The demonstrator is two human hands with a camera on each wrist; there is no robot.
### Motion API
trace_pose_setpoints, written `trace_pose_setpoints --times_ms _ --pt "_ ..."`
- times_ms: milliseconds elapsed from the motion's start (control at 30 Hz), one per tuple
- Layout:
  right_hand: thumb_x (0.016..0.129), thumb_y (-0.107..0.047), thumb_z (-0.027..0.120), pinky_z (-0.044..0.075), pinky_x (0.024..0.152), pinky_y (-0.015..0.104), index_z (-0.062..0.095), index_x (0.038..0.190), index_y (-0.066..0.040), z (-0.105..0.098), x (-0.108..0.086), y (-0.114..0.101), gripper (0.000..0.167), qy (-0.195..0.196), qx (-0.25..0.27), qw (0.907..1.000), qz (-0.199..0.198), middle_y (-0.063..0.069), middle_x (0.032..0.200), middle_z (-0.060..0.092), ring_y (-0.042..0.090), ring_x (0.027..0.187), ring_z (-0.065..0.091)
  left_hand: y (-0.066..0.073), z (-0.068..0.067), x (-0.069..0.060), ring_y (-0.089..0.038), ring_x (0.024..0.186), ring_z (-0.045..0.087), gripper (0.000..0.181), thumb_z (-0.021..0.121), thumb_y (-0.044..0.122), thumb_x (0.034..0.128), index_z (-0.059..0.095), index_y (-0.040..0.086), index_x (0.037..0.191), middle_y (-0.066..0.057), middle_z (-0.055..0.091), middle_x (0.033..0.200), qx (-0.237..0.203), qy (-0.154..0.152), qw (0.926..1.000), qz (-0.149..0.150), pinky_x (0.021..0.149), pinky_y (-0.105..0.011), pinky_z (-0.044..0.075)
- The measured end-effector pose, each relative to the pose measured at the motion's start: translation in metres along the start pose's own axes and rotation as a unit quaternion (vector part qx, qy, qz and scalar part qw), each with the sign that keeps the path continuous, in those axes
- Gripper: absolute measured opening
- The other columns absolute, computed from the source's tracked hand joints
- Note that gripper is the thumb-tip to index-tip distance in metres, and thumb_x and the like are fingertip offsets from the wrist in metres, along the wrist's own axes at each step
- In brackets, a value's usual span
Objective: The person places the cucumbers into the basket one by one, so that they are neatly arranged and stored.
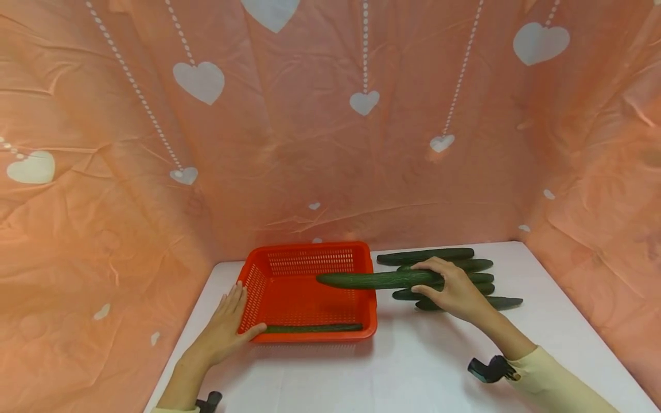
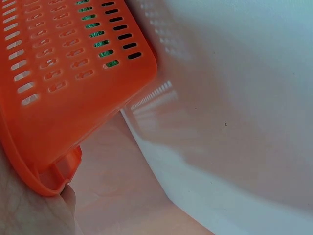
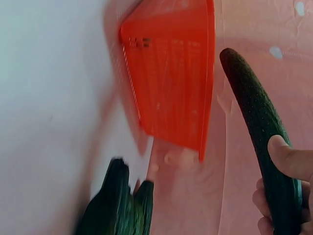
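My right hand [image 1: 457, 289] grips a long dark green cucumber [image 1: 372, 280] near its right end, thumb on one side and fingers on the other. Held level, its far end reaches over the right rim of a red plastic basket [image 1: 304, 292]. In the right wrist view this cucumber [image 3: 257, 112] is raised off the table. One cucumber [image 1: 315, 328] lies inside the basket along the near wall. My left hand [image 1: 224, 330] rests on the basket's near left corner, fingers straight along the left side and thumb at the near rim.
Several more cucumbers [image 1: 428, 255] lie side by side on the white table [image 1: 382, 367], right of the basket and partly under my right hand. An orange sheet with white hearts [image 1: 403, 189] rises behind and at both sides.
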State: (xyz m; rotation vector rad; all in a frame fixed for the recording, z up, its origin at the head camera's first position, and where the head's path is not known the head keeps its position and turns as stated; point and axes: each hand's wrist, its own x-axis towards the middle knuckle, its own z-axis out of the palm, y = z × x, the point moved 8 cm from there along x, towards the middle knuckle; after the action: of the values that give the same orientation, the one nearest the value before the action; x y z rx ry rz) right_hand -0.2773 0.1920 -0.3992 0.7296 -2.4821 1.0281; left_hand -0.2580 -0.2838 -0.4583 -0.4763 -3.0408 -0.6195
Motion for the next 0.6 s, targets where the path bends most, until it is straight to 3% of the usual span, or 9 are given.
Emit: trace_pose_setpoints --times_ms 167,467,600 --pt "0.083 -0.012 0.094 0.058 0.099 0.057 0.077 0.122 -0.012 0.021 0.013 -0.011 0.043 -0.016 0.026 0.9995 0.007 -0.002 0.116 0.075 0.026 0.112 0.070 -0.002 -0.001 0.001 -0.048 0.164 0.004 0.108 0.064 0.062 0.1011 0.017 -0.011 0.166 -0.027 0.003 0.178 0.004 -0.004 1.0000 -0.006 0.132 -0.062 0.005" --pt "0.084 -0.011 0.093 0.057 0.102 0.060 0.076 0.127 -0.008 0.061 0.029 -0.028 0.045 -0.041 0.051 0.9977 0.015 0.004 0.121 0.075 0.032 0.117 0.069 -0.003 0.001 0.002 -0.046 0.165 0.002 0.108 0.064 0.062 0.1009 0.018 -0.011 0.166 -0.026 0.003 0.178 0.004 -0.003 1.0000 -0.006 0.133 -0.060 0.004" --pt "0.086 -0.015 0.092 0.052 0.107 0.066 0.076 0.125 -0.008 0.077 0.034 -0.035 0.043 -0.053 0.052 0.9969 0.025 0.007 0.125 0.074 0.038 0.124 0.066 -0.004 0.001 0.001 -0.046 0.165 0.002 0.108 0.063 0.062 0.1014 0.017 -0.011 0.166 -0.026 0.003 0.178 0.003 -0.001 1.0000 -0.006 0.134 -0.049 -0.004"
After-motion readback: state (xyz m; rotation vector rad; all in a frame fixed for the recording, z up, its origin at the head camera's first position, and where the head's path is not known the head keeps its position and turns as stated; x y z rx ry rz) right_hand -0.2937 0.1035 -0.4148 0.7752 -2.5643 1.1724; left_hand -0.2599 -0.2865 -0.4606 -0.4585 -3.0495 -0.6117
